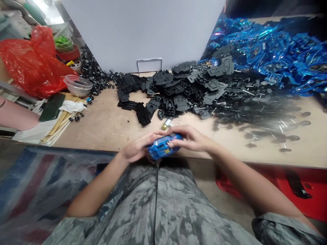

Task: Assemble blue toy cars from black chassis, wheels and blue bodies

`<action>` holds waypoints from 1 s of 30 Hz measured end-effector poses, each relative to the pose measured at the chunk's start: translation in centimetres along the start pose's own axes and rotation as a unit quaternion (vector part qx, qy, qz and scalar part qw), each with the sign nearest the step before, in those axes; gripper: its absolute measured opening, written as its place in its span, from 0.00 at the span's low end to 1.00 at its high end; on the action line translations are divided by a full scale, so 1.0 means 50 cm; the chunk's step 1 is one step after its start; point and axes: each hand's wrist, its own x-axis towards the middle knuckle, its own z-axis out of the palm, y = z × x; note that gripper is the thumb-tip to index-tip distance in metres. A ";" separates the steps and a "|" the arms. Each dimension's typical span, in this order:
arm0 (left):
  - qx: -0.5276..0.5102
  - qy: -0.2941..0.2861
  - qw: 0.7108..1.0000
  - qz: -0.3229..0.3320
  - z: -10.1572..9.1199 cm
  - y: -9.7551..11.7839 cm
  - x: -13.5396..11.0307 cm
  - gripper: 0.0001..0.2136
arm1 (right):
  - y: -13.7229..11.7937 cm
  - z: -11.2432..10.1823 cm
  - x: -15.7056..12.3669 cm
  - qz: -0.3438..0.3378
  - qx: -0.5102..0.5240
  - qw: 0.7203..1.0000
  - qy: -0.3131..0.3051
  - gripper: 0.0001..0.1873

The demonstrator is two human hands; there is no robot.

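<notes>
Both hands grip a small blue toy car body (163,146) tightly between them: the left hand (138,148) holds one end, and the right hand (190,137) curls over the other. In the head view, the car sits above the near edge of a plywood bench (102,132). Its long axis runs crosswise, rising slightly rightward; which end is the front is unclear. Black plastic chassis (178,95) lie heaped ahead, with shiny blue car shells (265,51) beyond.

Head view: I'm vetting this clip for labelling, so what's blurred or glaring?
In the head view, the loose wheels on axles smear into ghostly streaks, the blue toy car body stays fairly readable, the shiny blue car shells throw glare, and the frame edges bend.
</notes>
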 end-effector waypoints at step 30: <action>-0.468 0.081 0.865 0.163 0.175 0.056 -0.003 0.14 | -0.097 0.093 -0.020 -0.298 -0.338 0.850 0.274 0.29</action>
